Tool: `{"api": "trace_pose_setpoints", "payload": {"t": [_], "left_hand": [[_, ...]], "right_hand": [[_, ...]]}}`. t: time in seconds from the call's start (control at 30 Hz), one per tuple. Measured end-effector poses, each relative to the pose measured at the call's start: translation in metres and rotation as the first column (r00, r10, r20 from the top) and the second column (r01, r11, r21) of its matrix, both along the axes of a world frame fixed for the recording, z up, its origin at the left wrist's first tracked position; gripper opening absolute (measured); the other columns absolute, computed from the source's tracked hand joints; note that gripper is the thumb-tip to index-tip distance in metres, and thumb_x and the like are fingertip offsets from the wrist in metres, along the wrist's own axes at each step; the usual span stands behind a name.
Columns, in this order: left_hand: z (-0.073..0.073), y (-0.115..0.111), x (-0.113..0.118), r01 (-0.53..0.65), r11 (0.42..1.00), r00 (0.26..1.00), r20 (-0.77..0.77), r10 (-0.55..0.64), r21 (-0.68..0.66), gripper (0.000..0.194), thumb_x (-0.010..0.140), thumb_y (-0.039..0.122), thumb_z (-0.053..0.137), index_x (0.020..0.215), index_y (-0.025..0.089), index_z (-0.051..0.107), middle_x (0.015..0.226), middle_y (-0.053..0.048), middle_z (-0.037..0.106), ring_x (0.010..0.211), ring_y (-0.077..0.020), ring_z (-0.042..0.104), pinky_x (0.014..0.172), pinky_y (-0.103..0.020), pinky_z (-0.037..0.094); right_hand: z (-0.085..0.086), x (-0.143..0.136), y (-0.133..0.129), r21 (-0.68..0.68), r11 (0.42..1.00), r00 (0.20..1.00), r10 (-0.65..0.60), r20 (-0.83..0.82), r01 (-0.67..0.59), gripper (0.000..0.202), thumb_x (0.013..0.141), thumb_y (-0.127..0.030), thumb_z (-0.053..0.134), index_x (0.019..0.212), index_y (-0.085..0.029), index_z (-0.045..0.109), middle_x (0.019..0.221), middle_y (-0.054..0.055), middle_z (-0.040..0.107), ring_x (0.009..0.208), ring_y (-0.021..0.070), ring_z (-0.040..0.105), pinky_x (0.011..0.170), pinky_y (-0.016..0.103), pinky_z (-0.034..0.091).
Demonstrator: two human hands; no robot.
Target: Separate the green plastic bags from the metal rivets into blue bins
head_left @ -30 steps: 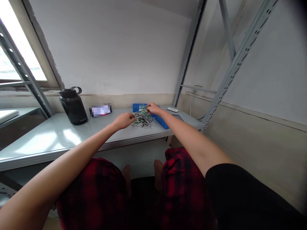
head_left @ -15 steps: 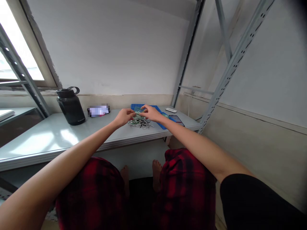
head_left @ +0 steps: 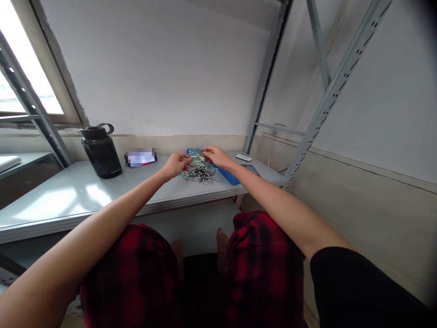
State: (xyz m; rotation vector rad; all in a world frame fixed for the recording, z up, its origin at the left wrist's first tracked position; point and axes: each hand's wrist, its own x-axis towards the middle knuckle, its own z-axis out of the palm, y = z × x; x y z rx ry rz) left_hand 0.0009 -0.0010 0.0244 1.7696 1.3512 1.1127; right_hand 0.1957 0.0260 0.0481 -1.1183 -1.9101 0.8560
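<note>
A pile of thin metal pieces (head_left: 201, 174) lies near the front edge of the grey table. Clear greenish plastic (head_left: 196, 160) shows just behind the pile, between my hands. My left hand (head_left: 177, 165) is at the pile's left, fingers closed in a pinch at the plastic; what they grip is too small to make out. Over the right side is my right hand (head_left: 215, 156), thumb and fingers pinched together on something small that I cannot identify. A blue tray (head_left: 229, 176) sits partly under my right wrist, and a blue part with clear plastic (head_left: 194, 151) is behind the hands.
A black bottle (head_left: 101, 152) stands at the left, with a blurred phone-like item (head_left: 140, 157) to its right. At the right lie a white object (head_left: 243, 157) and a dark flat device (head_left: 251, 170). Metal posts (head_left: 269, 77) frame the table (head_left: 143, 191).
My hands have moved slightly apart. The blue tray area looks shifted, with its right part now lower and more visible beneath my right wrist.
</note>
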Motion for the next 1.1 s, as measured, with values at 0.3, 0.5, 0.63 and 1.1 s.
{"api": "trace_pose_setpoints", "payload": {"t": [0.3,0.5,0.63,1.1], "left_hand": [[0.0,-0.004,-0.001,0.055,0.997,0.998,0.04,-0.053,-0.06,0.032,0.081,0.036,0.068,0.104,0.014,0.062,0.074,-0.005,0.071,0.071,-0.0188,0.069,0.073,-0.032,0.056],[0.002,-0.005,0.0,0.079,0.996,0.993,0.087,-0.076,-0.034,0.032,0.079,0.038,0.071,0.098,0.014,0.062,0.073,-0.004,0.069,0.072,-0.0188,0.068,0.074,-0.034,0.056],[0.002,-0.005,0.002,0.131,0.991,0.986,0.106,-0.127,-0.029,0.033,0.079,0.039,0.071,0.099,0.014,0.061,0.073,-0.003,0.068,0.074,-0.0186,0.069,0.077,-0.035,0.056],[0.002,-0.007,0.0,0.116,0.991,0.959,0.251,-0.131,0.073,0.027,0.075,0.038,0.07,0.076,0.015,0.055,0.076,-0.001,0.06,0.084,-0.0177,0.063,0.081,-0.037,0.057]], "right_hand": [[-0.012,-0.003,0.009,0.173,0.983,0.995,-0.067,0.07,0.054,0.02,0.087,-0.023,0.046,0.085,-0.016,0.064,0.075,0.001,0.063,0.065,0.0124,0.058,0.067,0.023,0.049],[-0.009,-0.002,0.003,0.296,0.952,0.996,-0.085,0.032,0.072,0.021,0.084,-0.028,0.045,0.081,-0.016,0.063,0.075,0.001,0.063,0.07,0.0143,0.056,0.069,0.024,0.045],[-0.004,0.0,-0.006,0.401,0.911,0.992,-0.12,0.027,0.099,0.021,0.083,-0.028,0.044,0.074,-0.016,0.059,0.07,0.001,0.059,0.07,0.0144,0.053,0.069,0.024,0.042],[-0.008,0.003,-0.011,0.606,0.796,0.93,-0.214,0.3,-0.012,0.029,0.088,-0.03,0.05,0.113,-0.016,0.054,0.093,0.008,0.065,0.082,0.0201,0.057,0.075,0.03,0.042]]}}
